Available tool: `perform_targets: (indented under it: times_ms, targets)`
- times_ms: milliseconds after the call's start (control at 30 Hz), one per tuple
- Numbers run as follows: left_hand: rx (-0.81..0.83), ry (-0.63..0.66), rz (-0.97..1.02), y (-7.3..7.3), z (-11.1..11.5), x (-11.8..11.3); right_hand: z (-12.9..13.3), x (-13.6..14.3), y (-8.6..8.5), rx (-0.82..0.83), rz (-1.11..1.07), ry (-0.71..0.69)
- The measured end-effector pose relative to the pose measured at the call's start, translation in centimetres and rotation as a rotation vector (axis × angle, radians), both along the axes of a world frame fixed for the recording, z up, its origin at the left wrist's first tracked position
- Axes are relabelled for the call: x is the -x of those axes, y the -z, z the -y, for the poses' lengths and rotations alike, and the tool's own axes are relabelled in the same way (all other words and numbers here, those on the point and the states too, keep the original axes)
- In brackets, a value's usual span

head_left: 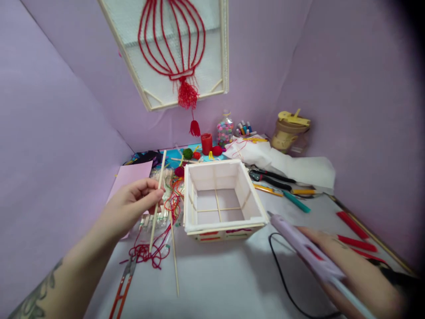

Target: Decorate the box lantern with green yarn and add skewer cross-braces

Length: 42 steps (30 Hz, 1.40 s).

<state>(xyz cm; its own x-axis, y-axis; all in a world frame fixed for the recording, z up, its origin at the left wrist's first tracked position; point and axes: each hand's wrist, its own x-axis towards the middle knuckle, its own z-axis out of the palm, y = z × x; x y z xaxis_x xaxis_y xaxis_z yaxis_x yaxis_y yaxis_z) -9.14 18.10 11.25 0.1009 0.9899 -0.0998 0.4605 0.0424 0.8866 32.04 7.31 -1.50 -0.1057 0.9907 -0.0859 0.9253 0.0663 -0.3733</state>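
Observation:
My left hand [141, 199] pinches a thin wooden stick [160, 188], held nearly upright above the table. At the right, my right hand [345, 261] is wrapped round a lilac glue gun [308, 248], and a pale glue stick [352, 299] sticks out of its back end. The nozzle points at the near right corner of a white open box [254, 190] framed with sticks; whether they touch I cannot tell. Crossed sticks span the box's bottom. Another stick [175, 261] lies on the table between my left hand and the box.
Red scissors-like snips [121, 292] and tangled red yarn [146, 252] lie at the left. Pliers [272, 177], a teal tool [297, 201] and red strips [355, 226] are at the right. A black cord [279, 270] curves below the glue gun. A bead jar [226, 128] stands behind.

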Motion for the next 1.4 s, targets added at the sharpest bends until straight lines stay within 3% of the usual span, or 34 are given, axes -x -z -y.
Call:
perform_targets:
  times_ms: [133,267,367,467,633,867,1000,1133,1267,1400]
  targets:
    - [-0.104,0.033,-0.002,1.0,1.3,0.1,-1.3,3.0,0.0,0.033,0.253,-0.119]
    - [-0.303,0.129,-0.075,-0.7,1.9,-0.7,-1.7,4.5,1.7,-0.043,0.424,-0.18]
    - [-0.498,0.241,-0.313,-2.0,2.0,-2.2,-1.8,4.3,3.3,-0.128,0.48,-0.168]
    - [-0.621,0.333,-0.513,-2.3,1.4,-4.4,-1.9,4.3,4.0,-0.156,0.493,-0.117]
    - [-0.579,0.438,-0.773,-1.3,-1.6,-8.1,-1.9,3.7,4.6,-0.194,0.427,-0.118]
    - [-0.568,0.554,-0.839,0.1,-5.1,-10.6,-1.5,2.2,5.3,-0.402,0.312,-0.132]
    - [-0.564,0.561,-0.82,0.7,-5.4,-10.6,-1.0,2.8,4.5,-0.482,0.225,-0.115]
    - [-0.604,0.491,-0.78,-0.7,-4.8,-9.2,-1.1,2.9,3.6,-0.497,0.173,-0.139]
    - [-0.723,0.307,-0.699,-2.6,-4.0,-6.0,-1.4,2.5,2.4,-0.571,0.142,-0.164]
    - [-0.746,0.144,-0.643,-2.5,-3.3,-3.1,-1.4,3.1,0.4,-0.653,0.095,-0.179]
